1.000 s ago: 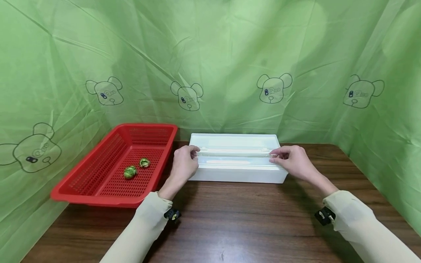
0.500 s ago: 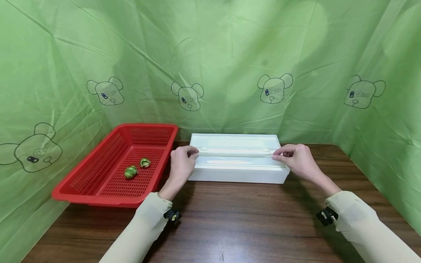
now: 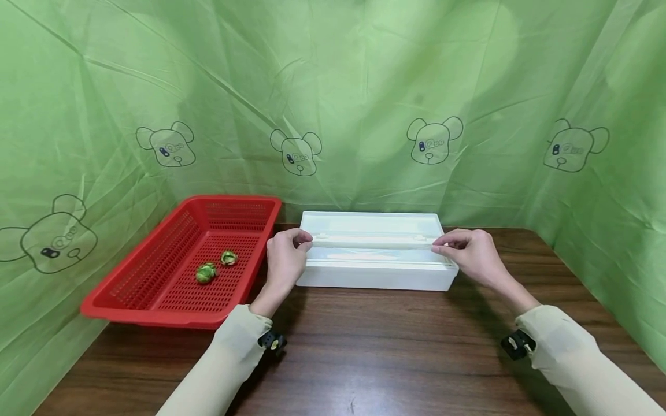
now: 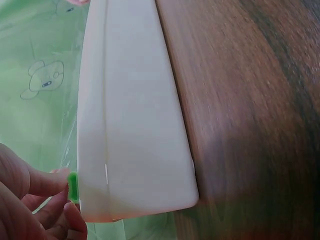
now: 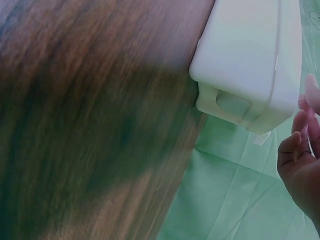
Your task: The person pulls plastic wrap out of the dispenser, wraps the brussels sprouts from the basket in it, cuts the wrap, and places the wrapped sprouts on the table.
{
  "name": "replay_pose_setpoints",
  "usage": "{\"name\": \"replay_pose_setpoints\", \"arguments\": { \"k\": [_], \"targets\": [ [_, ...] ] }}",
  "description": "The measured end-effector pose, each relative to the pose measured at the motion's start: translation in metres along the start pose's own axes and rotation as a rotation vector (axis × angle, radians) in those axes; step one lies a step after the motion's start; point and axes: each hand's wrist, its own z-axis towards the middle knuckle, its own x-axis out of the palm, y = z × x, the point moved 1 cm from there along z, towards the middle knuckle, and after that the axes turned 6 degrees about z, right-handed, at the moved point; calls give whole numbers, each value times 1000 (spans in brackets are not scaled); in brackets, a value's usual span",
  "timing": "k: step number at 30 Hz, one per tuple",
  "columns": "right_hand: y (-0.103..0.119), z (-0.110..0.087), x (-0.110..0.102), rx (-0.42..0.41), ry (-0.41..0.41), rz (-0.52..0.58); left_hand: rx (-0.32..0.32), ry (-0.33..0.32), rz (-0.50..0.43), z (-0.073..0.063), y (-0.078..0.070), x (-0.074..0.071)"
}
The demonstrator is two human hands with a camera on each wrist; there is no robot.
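Note:
A long white dispenser box [image 3: 374,277] stands at the back of the table, its lid [image 3: 369,222] tipped up behind it. A sheet of clear cling film [image 3: 372,244] stretches across the box top. At the left end, my left hand [image 3: 285,259] pinches the film's edge between thumb and fingertips. My right hand [image 3: 470,255] pinches it at the right end. In the left wrist view, a small green piece [image 4: 73,187] shows by my left fingertips, against the box. The right wrist view shows my right hand [image 5: 302,145] beside the box's end; its fingertips are partly out of frame.
A red perforated basket [image 3: 156,316] sits on the left, holding two small green sprout-like vegetables [image 3: 206,273]. Green cloth [image 3: 364,86] with printed bear faces hangs behind and at both sides. The brown wooden table [image 3: 385,352] spreads in front of the box.
Both hands have drifted slightly apart, the left to the left and the right to the right, with the film between them. The box, basket and vegetables look unchanged.

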Motion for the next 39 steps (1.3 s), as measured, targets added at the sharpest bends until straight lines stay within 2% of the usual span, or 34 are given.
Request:
{"name": "replay_pose_setpoints", "arguments": {
  "k": [5,11,15,25,33,39],
  "targets": [
    [1,-2,0,2,-20,43,-2,-4,-2,1,1,1],
    [0,-1,1,-70,-57,91,-25,-7,-5,2,0,2],
    [1,0,1,-84,-73,112,-58,-25,-37,2,-1,1],
    [30,0,-5,-51,-98,124,-144,-38,-104,1,-2,1],
    [6,4,-6,-24,-114,148,-174,-65,-146,2,-4,0],
    [7,5,-10,-8,-112,182,-187,-75,-186,2,-5,-2]
  ]
}}
